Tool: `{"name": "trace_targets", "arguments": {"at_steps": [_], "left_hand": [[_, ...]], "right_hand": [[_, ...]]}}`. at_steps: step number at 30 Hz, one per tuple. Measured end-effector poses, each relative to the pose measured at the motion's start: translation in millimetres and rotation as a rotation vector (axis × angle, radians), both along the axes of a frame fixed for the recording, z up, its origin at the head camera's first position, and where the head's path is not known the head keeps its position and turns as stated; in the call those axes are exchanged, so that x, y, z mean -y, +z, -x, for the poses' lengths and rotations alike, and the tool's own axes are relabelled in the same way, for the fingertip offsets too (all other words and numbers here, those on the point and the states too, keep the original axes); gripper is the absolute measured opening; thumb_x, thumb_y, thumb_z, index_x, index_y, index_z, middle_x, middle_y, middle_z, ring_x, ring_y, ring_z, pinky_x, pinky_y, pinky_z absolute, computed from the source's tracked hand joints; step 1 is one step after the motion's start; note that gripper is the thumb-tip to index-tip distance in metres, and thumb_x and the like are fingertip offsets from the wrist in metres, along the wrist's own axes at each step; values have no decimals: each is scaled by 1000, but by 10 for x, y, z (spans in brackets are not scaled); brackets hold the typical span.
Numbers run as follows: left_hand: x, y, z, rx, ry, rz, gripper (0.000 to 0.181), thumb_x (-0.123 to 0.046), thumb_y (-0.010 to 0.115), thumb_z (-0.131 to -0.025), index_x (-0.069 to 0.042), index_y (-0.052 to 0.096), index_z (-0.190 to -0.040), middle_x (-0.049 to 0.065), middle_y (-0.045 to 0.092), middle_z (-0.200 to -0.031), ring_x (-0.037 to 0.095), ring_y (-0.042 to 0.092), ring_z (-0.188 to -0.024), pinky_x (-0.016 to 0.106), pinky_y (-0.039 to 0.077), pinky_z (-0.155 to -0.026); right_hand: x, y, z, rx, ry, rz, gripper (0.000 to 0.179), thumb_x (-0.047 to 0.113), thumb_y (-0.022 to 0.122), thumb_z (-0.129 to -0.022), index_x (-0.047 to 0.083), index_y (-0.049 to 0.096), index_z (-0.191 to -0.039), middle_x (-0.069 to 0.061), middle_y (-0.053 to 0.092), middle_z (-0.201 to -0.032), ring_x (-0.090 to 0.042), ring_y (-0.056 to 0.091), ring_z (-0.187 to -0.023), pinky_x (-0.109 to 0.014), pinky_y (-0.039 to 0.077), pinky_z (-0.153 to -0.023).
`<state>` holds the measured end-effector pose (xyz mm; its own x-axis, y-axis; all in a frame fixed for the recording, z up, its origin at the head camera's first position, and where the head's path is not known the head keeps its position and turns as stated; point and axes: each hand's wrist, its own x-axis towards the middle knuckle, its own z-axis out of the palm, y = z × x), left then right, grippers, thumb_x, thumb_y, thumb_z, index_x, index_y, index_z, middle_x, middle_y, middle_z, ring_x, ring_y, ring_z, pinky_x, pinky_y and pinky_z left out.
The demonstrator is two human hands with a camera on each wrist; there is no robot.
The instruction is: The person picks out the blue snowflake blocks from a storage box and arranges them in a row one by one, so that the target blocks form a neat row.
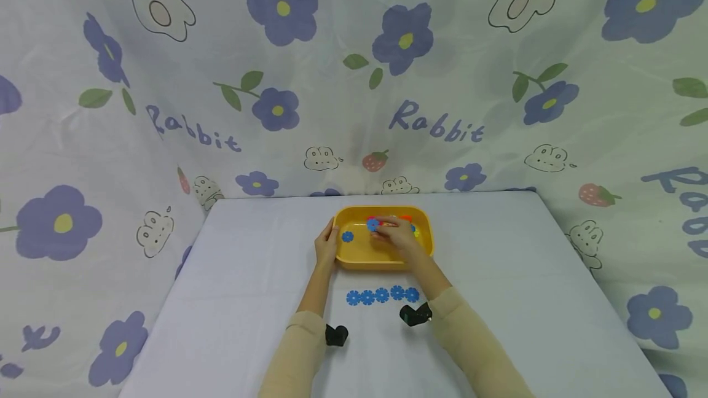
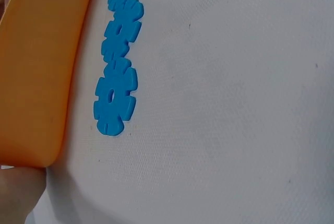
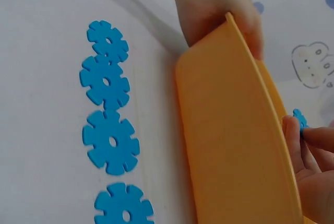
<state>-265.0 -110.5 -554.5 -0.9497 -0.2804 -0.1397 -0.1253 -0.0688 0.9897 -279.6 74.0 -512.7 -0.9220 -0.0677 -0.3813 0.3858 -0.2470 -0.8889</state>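
A yellow plastic tray (image 1: 381,266) stands on the white table. My left hand (image 1: 326,244) grips its left side; the right wrist view shows that hand (image 3: 219,10) at the tray's end wall. Over the tray, my right hand (image 1: 397,237) pinches a blue snowflake-shaped disc (image 1: 373,225) between thumb and fingers. The pinched disc (image 3: 299,118) shows just past the tray rim in the right wrist view. Another blue disc (image 1: 347,236) lies inside the tray on the left. Red, orange and yellow pieces in the tray are partly hidden behind my right hand.
Several blue discs (image 1: 382,295) lie in a row on the table in front of the tray, some close against each other. Black wrist cameras (image 1: 415,314) sit by each forearm. A flowered curtain (image 1: 343,109) hangs behind the table (image 1: 249,250).
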Motion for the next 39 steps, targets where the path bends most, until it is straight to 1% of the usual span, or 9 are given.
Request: {"name": "trace_targets", "arguments": {"at_steps": [4, 10, 13, 16, 20, 22, 28, 32, 39], "left_hand": [[3, 0, -5, -12, -2, 14, 43, -20, 49, -99, -8, 45, -140, 9, 41, -145, 25, 33, -137, 36, 29, -112], [1, 6, -13, -20, 1, 20, 43, -19, 49, -99, -7, 45, -140, 10, 41, -145, 25, 33, -137, 37, 29, -113], [1, 9, -13, -16, 3, 21, 43, -19, 49, -99, -8, 45, -140, 10, 41, -145, 25, 32, -137, 37, 29, -113], [1, 8, -7, -5, 1, 21, 43, -20, 48, -99, -8, 44, -140, 9, 41, -145, 25, 32, -137, 37, 29, -113], [-3, 12, -1, 9, -7, 20, 44, -21, 48, -99, -9, 43, -141, 7, 40, -146, 24, 32, -138, 36, 29, -112], [-5, 10, -2, 12, -9, 17, 44, -21, 48, -99, -9, 43, -142, 7, 40, -147, 23, 32, -138, 36, 30, -112], [-1, 5, -4, 14, 2, 1, 44, -21, 49, -99, -10, 44, -141, 8, 40, -146, 24, 31, -138, 36, 29, -113], [4, 7, -3, 8, -2, 2, 44, -22, 49, -99, -9, 44, -141, 9, 40, -146, 24, 31, -138, 36, 28, -113], [0, 2, -6, 6, -2, 3, 44, -21, 49, -99, -8, 44, -141, 9, 40, -146, 25, 32, -138, 37, 29, -112]], "right_hand": [[-161, 89, -98, -53, 54, 12, 38, -4, 57, -90, -6, 54, -128, -26, 60, -112, -22, 71, -80, -28, 57, -75], [-419, 204, -229, -148, 115, 31, 43, -8, 53, -91, -13, 44, -133, -31, 54, -114, -15, 70, -75, -25, 57, -71], [-553, 235, -301, -181, 122, 11, 43, -7, 54, -91, -15, 44, -132, -32, 56, -114, -15, 70, -75, -26, 57, -72], [-688, 256, -387, -206, 123, -6, 43, -5, 55, -91, -16, 43, -131, -25, 63, -104, -15, 70, -77, -27, 57, -74], [-853, 260, -508, -211, 116, -12, 44, -6, 53, -91, -17, 41, -132, -11, 68, -90, -15, 70, -79, -27, 56, -75], [-922, 251, -570, -214, 112, -13, 43, -6, 53, -92, -18, 41, -131, -8, 69, -87, -15, 70, -79, -26, 56, -76], [-1091, 199, -726, -243, 100, -52, 41, -3, 55, -92, -20, 43, -128, -6, 70, -87, -14, 70, -80, -26, 56, -77], [-1167, 164, -805, -228, 88, -110, 42, 1, 58, -92, -17, 46, -127, -4, 69, -91, -13, 70, -81, -26, 56, -77], [-1269, 98, -954, -194, 82, -131, 44, 1, 60, -90, -19, 46, -126, -9, 70, -94, -13, 70, -81, -26, 56, -78]]}}
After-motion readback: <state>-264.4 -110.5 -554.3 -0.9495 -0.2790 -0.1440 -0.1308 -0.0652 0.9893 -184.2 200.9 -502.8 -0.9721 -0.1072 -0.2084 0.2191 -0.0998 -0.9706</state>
